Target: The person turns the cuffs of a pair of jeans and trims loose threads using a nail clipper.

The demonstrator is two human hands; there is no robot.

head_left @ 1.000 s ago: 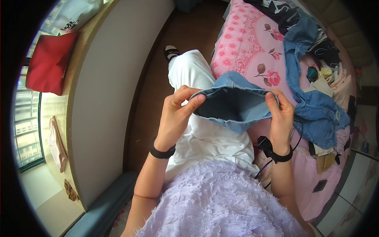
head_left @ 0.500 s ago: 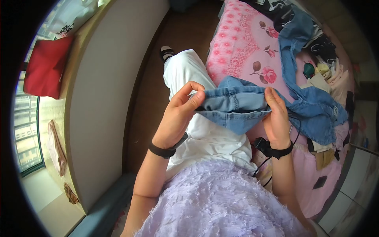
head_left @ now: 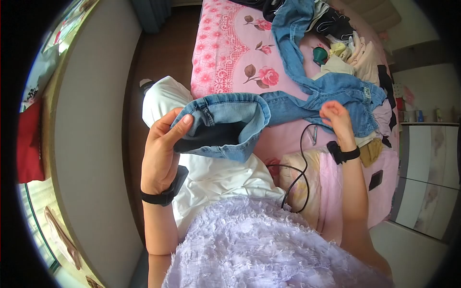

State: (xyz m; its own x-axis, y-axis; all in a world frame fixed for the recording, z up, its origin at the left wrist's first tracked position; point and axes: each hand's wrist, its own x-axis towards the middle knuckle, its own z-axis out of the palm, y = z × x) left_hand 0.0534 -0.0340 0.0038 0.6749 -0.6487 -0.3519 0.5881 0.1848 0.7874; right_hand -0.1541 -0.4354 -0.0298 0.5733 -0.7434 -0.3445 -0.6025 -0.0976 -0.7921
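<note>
A pair of blue jeans (head_left: 345, 91) lies partly on the bed, with one leg stretched over my lap. My left hand (head_left: 165, 144) pinches the edge of that leg's opening (head_left: 235, 103), thumb on top. The opening gapes, showing the paler inside and a seam. Off the cloth, my right hand (head_left: 337, 120) hovers above the bed near the jeans' upper part, fingers curled in; whether anything small is in them I cannot see. Below and left of it lies a small, slim metal tool (head_left: 313, 135), its kind unclear.
A black cable (head_left: 303, 168) loops beside my lap. Piled clothes (head_left: 362, 55) and a green round object (head_left: 320, 55) lie on the pink flowered bed (head_left: 225, 48). A dark phone-like slab (head_left: 376, 180) rests at right. A wall (head_left: 101, 120) stands at left.
My right hand has let go of the jeans' leg opening and moved right. The left hand still grips it, and the opening has spread wider. The view has shifted right.
</note>
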